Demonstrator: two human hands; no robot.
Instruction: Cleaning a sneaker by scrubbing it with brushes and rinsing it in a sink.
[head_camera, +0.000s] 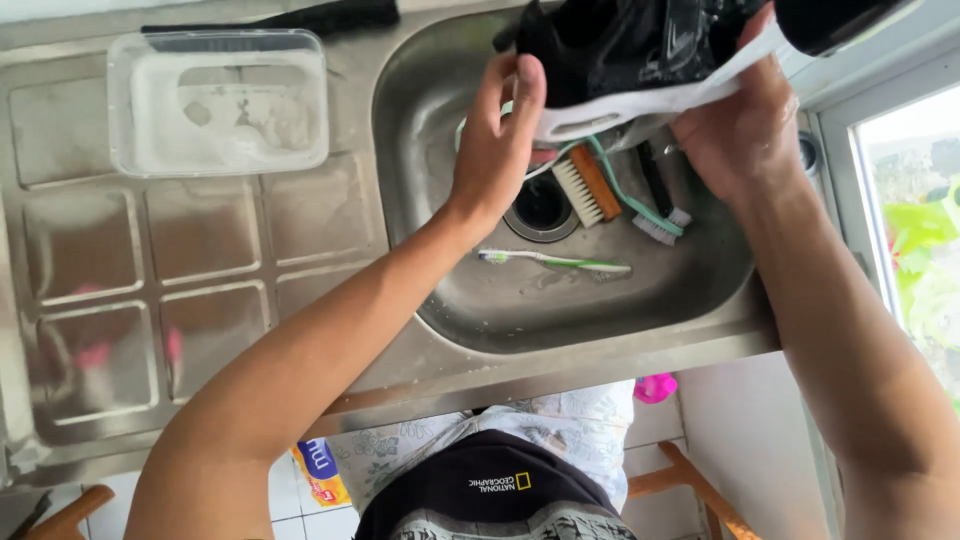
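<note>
I hold a black sneaker with a white sole (640, 60) over the steel sink (720, 270). My left hand (497, 140) grips its toe end from below, fingers up along the sole. Gripping the heel end of the sole is my right hand (735, 125). The shoe looks wet and lies tilted, sole toward me. Below it in the basin lie a wooden scrub brush (585, 185), a green-handled brush (645, 210) and a green toothbrush (555, 261) near the drain (540, 205).
A clear plastic tub (218, 100) with soapy residue sits on the ribbed steel drainboard (150, 300) at left. A dark brush (300, 18) lies behind it. A window frame (850, 120) runs along the right. Below the counter are tiled floor, a pink object (655, 387) and a packet (320, 470).
</note>
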